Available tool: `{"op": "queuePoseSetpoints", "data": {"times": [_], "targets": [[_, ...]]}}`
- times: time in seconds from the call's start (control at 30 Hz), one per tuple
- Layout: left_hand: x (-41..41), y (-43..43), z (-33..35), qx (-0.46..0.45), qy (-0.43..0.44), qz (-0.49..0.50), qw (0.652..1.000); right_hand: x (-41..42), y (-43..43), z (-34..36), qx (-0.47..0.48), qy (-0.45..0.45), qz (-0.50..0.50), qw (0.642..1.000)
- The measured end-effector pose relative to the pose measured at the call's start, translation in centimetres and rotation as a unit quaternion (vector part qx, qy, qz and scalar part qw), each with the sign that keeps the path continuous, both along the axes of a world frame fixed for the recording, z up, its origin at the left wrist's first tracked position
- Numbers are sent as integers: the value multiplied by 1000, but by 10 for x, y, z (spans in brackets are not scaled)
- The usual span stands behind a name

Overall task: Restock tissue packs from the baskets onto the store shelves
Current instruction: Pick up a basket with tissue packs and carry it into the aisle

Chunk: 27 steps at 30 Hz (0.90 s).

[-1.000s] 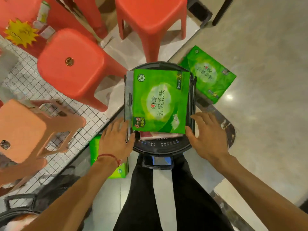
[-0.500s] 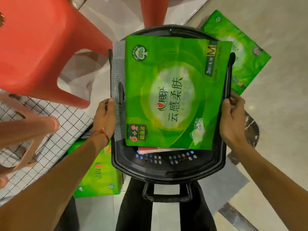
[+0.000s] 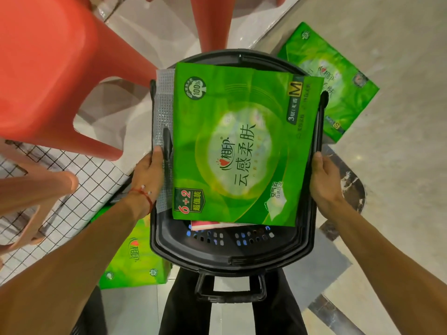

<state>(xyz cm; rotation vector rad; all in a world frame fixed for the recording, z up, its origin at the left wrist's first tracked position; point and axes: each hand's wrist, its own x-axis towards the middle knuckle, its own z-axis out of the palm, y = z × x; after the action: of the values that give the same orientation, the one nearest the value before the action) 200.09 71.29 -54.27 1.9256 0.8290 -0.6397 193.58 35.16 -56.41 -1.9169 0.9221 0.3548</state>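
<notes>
Restocking seems barely begun: our left hand (image 3: 150,175) pinches the pack (image 3: 242,146) atop the basket (image 3: 229,252) at 9 o'clock. Our right hand (image 3: 325,182) flanks it at 3, fingers hidden. Floor packs (image 3: 338,88) wait.

Grn tissue pack (image 3: 242,141): "6+2", "M", "100%", "云感柔肤"; floor pack (image 3: 338,76): "S"

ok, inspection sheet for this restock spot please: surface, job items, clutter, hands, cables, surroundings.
Surface: grey floor, glossy, with darker patches on the right.
Job's things: green tissue pack lies across the top of the black basket; pink item under it; right floor pack and left floor pack lie beside the basket.
Clutter: nothing seen.
Hands: left hand at the basket's left rim, right hand at its right rim; fingers hidden, grip unclear.
Cables: nothing seen.
Surroundings: red stool and wire grid on the left.
</notes>
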Motion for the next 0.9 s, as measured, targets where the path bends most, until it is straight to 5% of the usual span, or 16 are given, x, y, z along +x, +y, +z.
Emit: {"op": "queuePoseSetpoints", "data": {"times": [0.57,0.9], "targets": [[-38,-33,127,-28,-143,-153,977,-90,-47,138,40,-83,-35,995],[-44,-95,274,-56,-202,-344,915,-220,-44,289,34,-164,-242,956]]}}
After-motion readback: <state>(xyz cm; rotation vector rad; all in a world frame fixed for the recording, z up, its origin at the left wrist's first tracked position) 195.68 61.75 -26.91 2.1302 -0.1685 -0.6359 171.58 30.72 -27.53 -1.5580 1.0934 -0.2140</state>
